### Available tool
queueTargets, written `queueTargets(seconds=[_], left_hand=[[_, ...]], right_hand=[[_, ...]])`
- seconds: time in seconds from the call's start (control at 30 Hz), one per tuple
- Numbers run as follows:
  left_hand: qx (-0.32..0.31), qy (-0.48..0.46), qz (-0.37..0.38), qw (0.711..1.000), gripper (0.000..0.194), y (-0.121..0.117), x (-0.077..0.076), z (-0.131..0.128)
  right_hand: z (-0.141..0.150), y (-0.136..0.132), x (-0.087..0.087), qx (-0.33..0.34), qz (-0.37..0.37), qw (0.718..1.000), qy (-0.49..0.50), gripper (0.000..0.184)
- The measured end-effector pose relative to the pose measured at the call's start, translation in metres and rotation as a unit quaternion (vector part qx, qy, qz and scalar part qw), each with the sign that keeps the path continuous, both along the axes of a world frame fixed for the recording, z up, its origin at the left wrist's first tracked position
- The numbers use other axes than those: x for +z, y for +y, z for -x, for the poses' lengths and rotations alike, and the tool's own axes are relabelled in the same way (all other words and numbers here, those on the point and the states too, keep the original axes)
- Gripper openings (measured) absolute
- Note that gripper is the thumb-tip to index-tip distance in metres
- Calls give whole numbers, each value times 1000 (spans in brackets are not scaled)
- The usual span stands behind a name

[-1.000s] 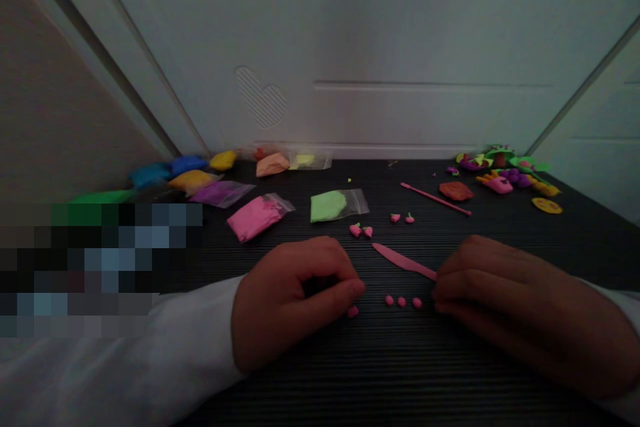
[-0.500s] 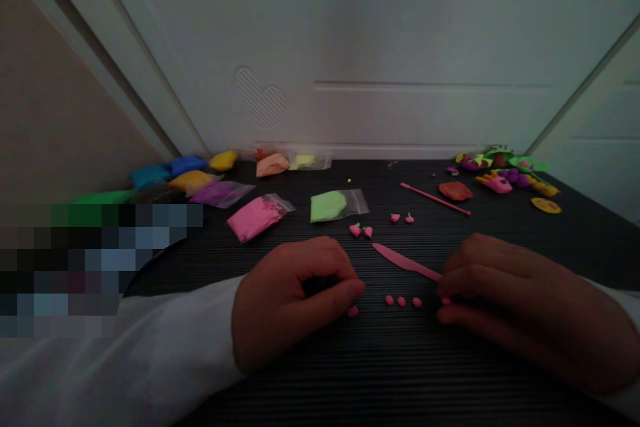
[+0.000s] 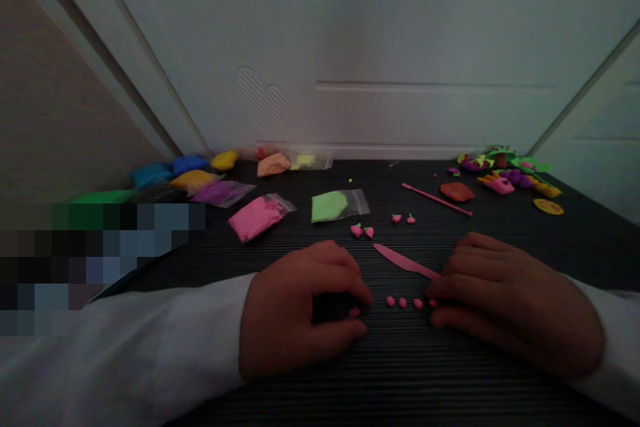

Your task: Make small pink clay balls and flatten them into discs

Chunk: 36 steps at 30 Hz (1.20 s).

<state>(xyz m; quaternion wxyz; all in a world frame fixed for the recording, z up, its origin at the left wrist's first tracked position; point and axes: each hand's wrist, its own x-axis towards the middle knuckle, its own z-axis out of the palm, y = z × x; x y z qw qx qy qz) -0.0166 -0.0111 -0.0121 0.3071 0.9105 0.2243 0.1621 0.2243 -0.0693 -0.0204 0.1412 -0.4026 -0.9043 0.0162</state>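
Left hand (image 3: 290, 310): open around a pink lump (image 3: 354, 312)
Right hand (image 3: 525, 310): fingertips about a pink ball (image 3: 433, 303), grip unclear
Three balls (image 3: 403, 303): surface (image 3: 370, 373), between the hands
Pink knife (image 3: 403, 261): just beyond them

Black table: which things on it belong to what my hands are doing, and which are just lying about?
Likely in use:
three pink balls in a row
pink ball at right hand
pink knife beside it

Apparently lying about:
thin pink stick
pink bag
light green bag
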Motion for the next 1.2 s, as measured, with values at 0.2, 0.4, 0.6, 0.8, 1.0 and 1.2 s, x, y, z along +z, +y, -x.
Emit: queueTargets(seconds=[0.2,0.4,0.6,0.8,1.0,1.2], left_hand=[[-34,30,-10,999,20,8,-2,3],[-45,9,2,999,10,14,-4,3],[-17,5,12,1000,17,12,2,3],[42,22,34,998,11,11,3,4],[67,18,42,997,7,10,-1,3],[63,-27,15,998,19,11,-3,2]], right_hand=[[0,0,0,5,1,1000,10,19],[1,-1,3,1,-21,999,29,22],[1,-3,6,-14,-34,998,47,18],[3,0,4,-14,-11,1000,23,16],[5,0,4,-6,-17,1000,25,14],[5,0,3,-6,-7,999,32,15]])
